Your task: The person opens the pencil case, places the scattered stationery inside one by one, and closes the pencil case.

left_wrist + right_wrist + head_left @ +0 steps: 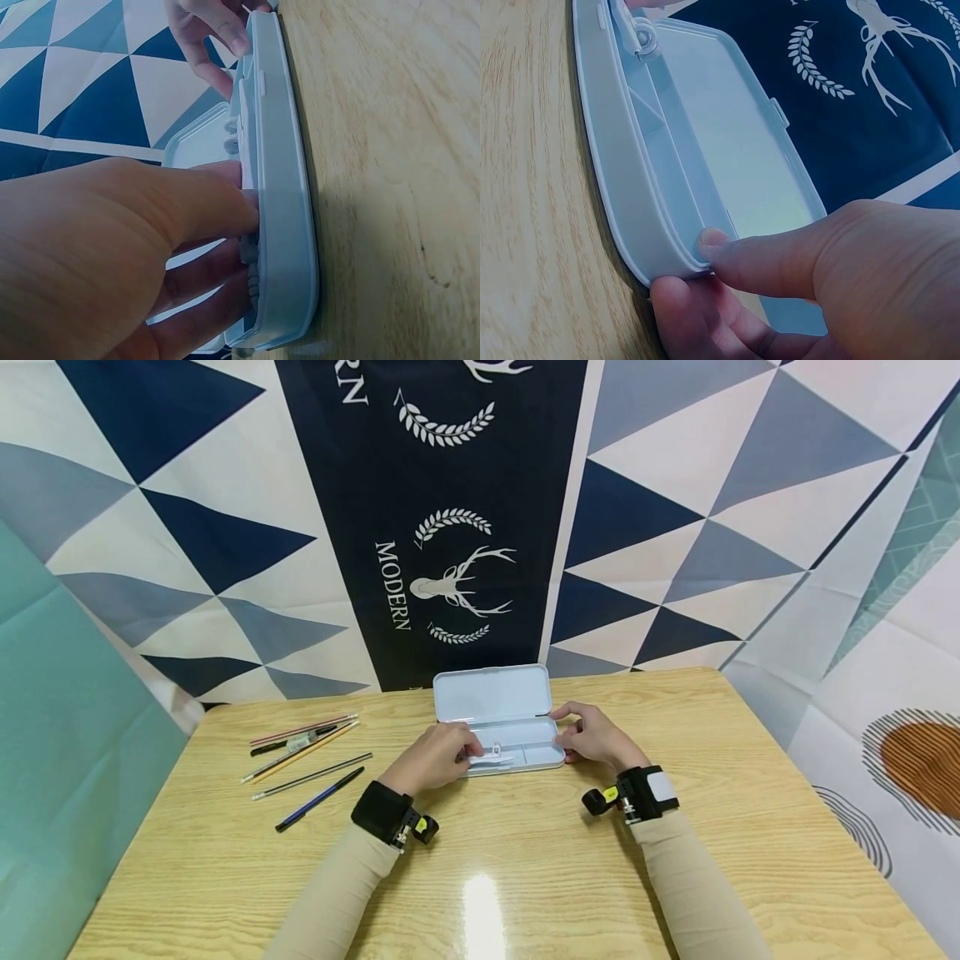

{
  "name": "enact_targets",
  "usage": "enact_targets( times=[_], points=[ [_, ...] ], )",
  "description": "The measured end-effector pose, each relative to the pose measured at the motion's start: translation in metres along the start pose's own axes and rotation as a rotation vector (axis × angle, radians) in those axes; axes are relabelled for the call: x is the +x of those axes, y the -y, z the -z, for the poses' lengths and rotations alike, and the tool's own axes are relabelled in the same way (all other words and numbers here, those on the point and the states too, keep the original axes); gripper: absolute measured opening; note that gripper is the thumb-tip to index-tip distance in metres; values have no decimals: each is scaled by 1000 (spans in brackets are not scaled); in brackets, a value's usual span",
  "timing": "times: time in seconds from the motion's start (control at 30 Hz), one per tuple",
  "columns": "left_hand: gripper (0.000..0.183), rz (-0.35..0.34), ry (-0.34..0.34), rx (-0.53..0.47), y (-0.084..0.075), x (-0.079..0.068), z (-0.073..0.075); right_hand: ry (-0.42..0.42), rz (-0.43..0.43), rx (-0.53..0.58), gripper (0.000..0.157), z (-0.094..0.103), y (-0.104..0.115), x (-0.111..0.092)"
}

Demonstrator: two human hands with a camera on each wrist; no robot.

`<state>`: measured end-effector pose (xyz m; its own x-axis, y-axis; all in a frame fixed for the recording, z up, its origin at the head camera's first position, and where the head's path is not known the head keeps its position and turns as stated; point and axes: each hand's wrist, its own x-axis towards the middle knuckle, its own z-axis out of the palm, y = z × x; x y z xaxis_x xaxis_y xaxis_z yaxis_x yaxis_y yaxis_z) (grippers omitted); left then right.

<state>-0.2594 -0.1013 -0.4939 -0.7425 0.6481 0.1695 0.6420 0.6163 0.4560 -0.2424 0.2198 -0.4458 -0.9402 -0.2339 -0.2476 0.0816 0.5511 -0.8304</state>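
Readable: "MODERN" (393,587), white caps turned sideways, on the dark wall panel (525,468) above and slightly left of the open pencil case (492,693). Same panel, straight above the case: white deer-head sign (461,581) between two leaf sprays (453,522). Higher above the case: clipped "RN" (351,381), another spray, cut-off antlers. Right wrist view shows deer and sprays again, cropped. Pale patch (302,742) on a black pen left of the case: illegible. Yellow tags (611,795) on the wrist cameras, nearer than the case: too small to read.
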Motion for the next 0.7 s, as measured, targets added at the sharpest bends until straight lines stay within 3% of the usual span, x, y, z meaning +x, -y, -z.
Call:
enact_targets(
  times=[0.07, 0.17, 0.47, 0.7],
  points=[
    [26, 1, 11, -9, 16, 5, -11, -1, 0, 1, 46, 0, 0, -1],
    [29, -9, 12, -13, 21, 7, -15, -1, 1, 4, 47, 0, 0, 0],
    [26, 1, 34, -19, 10, 7, -7, -1, 15, 16, 46, 0, -2, 1],
    [23, -11, 23, 41, 19, 9, -15, 1, 19, 5, 46, 0, -2, 0]
  ],
)
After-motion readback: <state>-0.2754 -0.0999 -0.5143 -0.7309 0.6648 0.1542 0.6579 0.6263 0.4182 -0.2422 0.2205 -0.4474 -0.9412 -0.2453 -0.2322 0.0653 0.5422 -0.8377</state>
